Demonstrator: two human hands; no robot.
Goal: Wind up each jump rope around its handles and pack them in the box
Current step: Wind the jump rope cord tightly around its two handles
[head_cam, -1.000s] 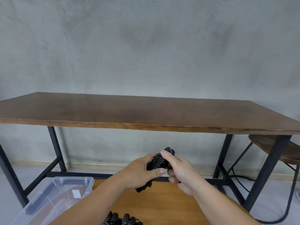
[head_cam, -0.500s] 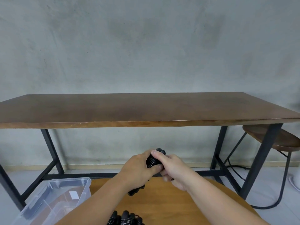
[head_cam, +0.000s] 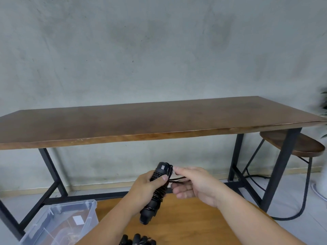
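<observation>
wound rope held over the near desk

the left hand (head_cam: 148,185) grips a black jump rope bundle (head_cam: 155,193), thin cord coiled round its paired handles, tilted with its top end far and right. the right hand (head_cam: 192,183) sits just right of it, fingers loosely curled, pinching the loose black cord end (head_cam: 177,178) that leads off the top of the bundle.

around them: a clear plastic storage box (head_cam: 88,209) stands at the near left, beside the light wooden desk (head_cam: 194,227) under the hands. more black wound jump ropes (head_cam: 138,240) lie on that desk at the bottom edge, cut off by the frame. beyond stands a long dark wooden table (head_cam: 141,121) on black metal legs, with a round dark wooden stool (head_cam: 292,145) tucked under its right end and a black cable (head_cam: 300,206) looping on the pale floor. a grey concrete wall (head_cam: 159,50) fills the far side. a blurred green plant (head_cam: 324,112) shows at the right edge.

the forearms hide part of the near desk; what lies inside the box is hard to make out.
</observation>
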